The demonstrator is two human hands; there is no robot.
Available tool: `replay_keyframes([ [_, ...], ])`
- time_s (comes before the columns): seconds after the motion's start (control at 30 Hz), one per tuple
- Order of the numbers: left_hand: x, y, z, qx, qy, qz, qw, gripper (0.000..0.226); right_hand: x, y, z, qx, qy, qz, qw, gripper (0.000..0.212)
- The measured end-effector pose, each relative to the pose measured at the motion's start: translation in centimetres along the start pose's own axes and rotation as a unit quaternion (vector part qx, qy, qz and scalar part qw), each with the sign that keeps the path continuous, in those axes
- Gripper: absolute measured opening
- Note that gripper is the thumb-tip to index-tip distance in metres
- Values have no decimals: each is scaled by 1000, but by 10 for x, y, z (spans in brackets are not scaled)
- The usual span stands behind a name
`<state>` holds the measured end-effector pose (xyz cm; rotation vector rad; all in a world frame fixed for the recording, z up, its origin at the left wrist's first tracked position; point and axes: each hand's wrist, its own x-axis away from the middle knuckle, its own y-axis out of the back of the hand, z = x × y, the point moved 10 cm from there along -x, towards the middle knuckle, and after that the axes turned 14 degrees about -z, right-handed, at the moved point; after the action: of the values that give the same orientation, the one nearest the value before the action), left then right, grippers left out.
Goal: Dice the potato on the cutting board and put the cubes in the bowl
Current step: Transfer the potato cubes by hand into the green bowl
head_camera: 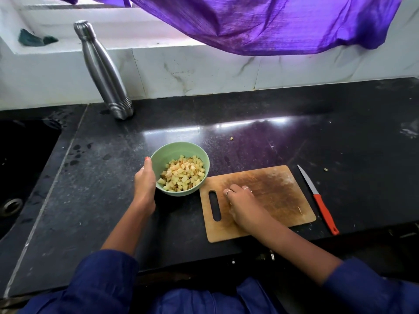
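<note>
A pale green bowl (179, 145) stands on the black counter, left of the wooden cutting board (278, 196). It is about half full of diced potato cubes (183, 174). My left hand (145, 184) cups the bowl's left wall, with one finger reaching up to the rim. My right hand (242, 205) rests on the left part of the board, its fingers bent down onto the wood. Anything under them is hidden. The rest of the board shows only stains and one thin scrap.
A knife with a red handle (322, 205) lies on the counter right of the board. A steel bottle (102, 69) stands at the back left, a dark sink (20, 168) at far left. Stray potato bits (231, 138) lie behind the board. Purple cloth (260, 21) hangs above.
</note>
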<state>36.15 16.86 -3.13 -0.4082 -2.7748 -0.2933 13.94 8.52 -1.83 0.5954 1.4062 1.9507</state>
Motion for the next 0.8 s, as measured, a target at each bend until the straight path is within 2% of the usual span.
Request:
replay_keyframes([
  [0.27, -3, 0, 3, -7, 6, 12, 1000, 38, 1, -2, 1, 8, 11, -20, 1000, 41],
  [0.53, -4, 0, 5, -10, 12, 17, 1000, 37, 8, -4, -1, 15, 92, -67, 993, 44],
  [0.6, -4, 1, 5, -13, 8, 15, 1000, 37, 2, 4, -10, -37, 47, -87, 994, 30],
  [0.63, -5, 1, 5, -15, 6, 14, 1000, 38, -2, 12, -21, -78, -5, -104, 991, 21],
  [0.7, -6, 1, 4, -17, 2, 15, 1000, 39, -5, 25, -55, -178, -143, -123, 966, 10],
  [0.73, -6, 1, 4, -17, -1, 15, 1000, 40, -3, 25, -71, -257, -213, -116, 936, 10],
  [0.77, -6, 1, 3, -18, -4, 15, 1000, 40, 1, 21, -83, -365, -273, -103, 884, 10],
  [0.8, -6, 0, 3, -20, -7, 16, 1000, 40, 5, 16, -90, -477, -325, -88, 812, 10],
])
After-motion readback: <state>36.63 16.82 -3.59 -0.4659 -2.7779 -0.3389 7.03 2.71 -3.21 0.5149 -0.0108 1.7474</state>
